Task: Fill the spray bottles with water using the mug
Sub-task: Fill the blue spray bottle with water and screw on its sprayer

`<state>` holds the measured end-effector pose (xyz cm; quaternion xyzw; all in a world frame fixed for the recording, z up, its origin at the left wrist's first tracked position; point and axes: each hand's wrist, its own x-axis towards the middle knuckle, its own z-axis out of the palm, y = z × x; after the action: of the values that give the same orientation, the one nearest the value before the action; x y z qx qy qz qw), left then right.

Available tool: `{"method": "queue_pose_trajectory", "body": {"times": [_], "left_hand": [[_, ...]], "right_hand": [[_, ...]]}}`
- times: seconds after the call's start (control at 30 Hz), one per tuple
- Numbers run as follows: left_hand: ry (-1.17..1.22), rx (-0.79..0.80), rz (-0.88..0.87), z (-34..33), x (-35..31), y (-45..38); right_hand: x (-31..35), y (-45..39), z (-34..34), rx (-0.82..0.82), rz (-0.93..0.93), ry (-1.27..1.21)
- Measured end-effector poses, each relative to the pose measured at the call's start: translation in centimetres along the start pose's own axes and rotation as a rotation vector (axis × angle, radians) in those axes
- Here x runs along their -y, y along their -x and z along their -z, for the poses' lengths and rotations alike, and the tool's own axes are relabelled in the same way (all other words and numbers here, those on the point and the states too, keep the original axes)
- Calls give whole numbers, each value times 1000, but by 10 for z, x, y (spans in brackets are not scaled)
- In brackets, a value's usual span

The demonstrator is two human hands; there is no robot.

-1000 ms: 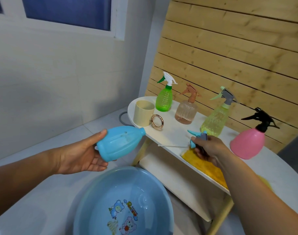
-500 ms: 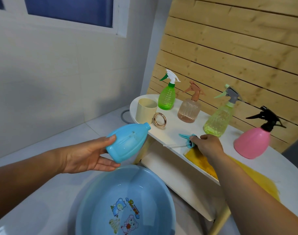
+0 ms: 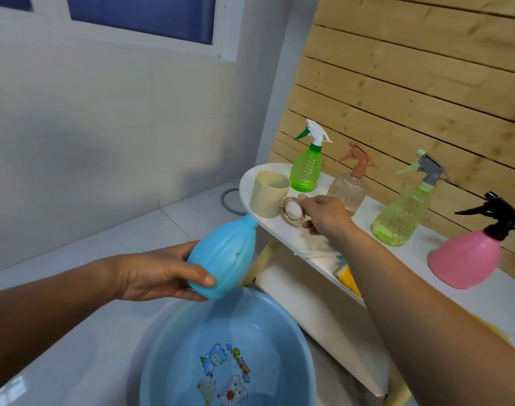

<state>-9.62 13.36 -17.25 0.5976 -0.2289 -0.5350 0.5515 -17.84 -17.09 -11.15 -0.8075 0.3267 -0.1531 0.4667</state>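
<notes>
Mug (image 3: 268, 197) handle partly behind fingers (image 3: 304, 199)

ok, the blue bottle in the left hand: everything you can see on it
The blue bottle is an opaque light-blue plastic body, bulbous with faint vertical ribs and a small dark speck on its side. Its narrow neck is bare, with no spray head fitted. The left hand grips its wide base, thumb across the near side, holding it tilted with the neck pointing up toward the edge of the white table. It hangs in the air above the blue basin. Whether it holds water cannot be told.
</notes>
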Motion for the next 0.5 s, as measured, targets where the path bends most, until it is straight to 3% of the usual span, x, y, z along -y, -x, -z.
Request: {"method": "queue_pose_trajectory", "body": {"times": [0.23,0.5], "left_hand": [[-189,-75,-46,8,9,2],[-385,-168,-141,15,16,3]], "right_hand": [[6,-16,-24,120,-180,-139],[24,14,-28,115,-11,-67]]}}
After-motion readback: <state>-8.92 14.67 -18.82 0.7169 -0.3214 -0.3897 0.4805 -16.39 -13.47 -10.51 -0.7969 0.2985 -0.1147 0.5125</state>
